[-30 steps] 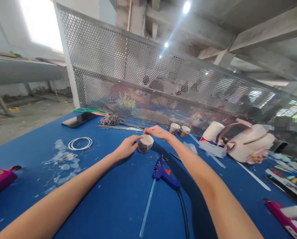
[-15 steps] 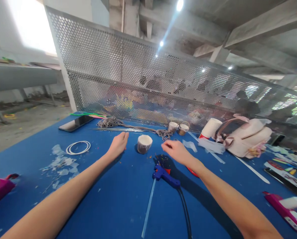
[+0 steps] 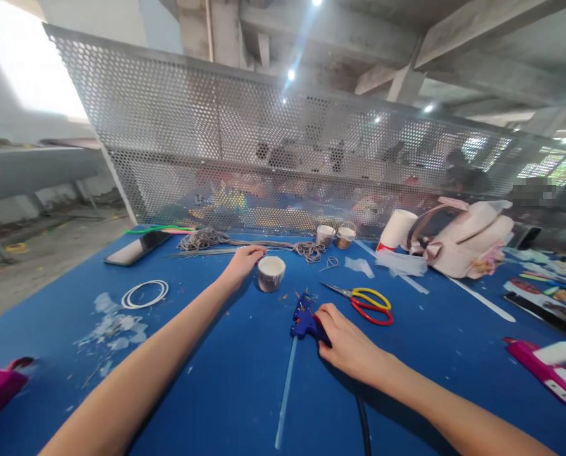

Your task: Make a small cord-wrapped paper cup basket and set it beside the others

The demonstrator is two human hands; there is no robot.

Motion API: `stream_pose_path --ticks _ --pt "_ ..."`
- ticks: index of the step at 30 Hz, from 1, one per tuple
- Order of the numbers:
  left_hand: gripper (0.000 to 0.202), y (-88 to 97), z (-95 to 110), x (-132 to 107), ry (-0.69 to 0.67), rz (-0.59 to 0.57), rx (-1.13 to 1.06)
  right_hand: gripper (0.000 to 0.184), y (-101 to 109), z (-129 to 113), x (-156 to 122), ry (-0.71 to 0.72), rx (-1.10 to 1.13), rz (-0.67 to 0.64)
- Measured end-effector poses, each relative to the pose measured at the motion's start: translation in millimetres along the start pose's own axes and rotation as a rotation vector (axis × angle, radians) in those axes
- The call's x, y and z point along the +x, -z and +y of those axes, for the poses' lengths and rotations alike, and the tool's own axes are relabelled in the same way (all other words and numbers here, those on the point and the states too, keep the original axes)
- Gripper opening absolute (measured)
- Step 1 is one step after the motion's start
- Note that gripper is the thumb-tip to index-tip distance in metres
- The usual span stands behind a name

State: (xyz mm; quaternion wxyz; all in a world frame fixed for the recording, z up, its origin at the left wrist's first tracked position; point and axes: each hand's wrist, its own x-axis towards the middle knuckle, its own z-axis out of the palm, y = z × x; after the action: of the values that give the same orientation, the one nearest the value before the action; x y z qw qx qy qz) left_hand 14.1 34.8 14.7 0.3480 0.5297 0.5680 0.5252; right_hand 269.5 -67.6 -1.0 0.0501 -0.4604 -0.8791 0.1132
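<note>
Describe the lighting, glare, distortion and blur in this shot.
Head view: the window at upper left is blown out white; a ceiling lamp throws a flare streak; the wide lens bows the mesh screen and stretches the forearms; behind the mesh all is soft; the glue gun under the right hand and cup beside the left hand are sharp.

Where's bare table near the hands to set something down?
Bare blue table between scissors, white strip and right hand on the glue gun; also between the forearms, left of the glue stick. Crowded: far edge, left hand beside cup, cord, bag; scraps far left.
</note>
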Motion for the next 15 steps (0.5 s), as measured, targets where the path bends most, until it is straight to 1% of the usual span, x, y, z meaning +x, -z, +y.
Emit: stream_pose_path --ticks 4,7,9,11,13,15 --pt "0.018 -4.7 2.9 -0.9 0.031 -0.047 -0.036 0.038 -5.3 4.2 4.7 -0.025 -0.077 0.001" --pt "0.020 -3.0 1.7 -4.3 0.065 -0.051 -0.048 0.044 -6.1 9.4 5.9 -0.051 -0.112 0.022" --pt "0.021 0.0 1.6 -7.1 0.093 -0.054 -0.052 0.043 -3.2 12.3 5.5 -0.039 -0.109 0.100" --pt "0.020 3.3 2.6 -10.4 0.119 -0.067 -0.056 0.034 3.1 13.2 5.7 0.012 -0.057 0.236" --pt "0.019 6.3 4.5 -14.0 0.138 -0.090 -0.064 0.023 11.7 11.0 8.0 0.102 0.045 0.363" --pt "0.019 8.7 6.5 -17.5 0.149 -0.113 -0.074 0.016 20.8 6.2 13.8 0.206 0.173 0.428"
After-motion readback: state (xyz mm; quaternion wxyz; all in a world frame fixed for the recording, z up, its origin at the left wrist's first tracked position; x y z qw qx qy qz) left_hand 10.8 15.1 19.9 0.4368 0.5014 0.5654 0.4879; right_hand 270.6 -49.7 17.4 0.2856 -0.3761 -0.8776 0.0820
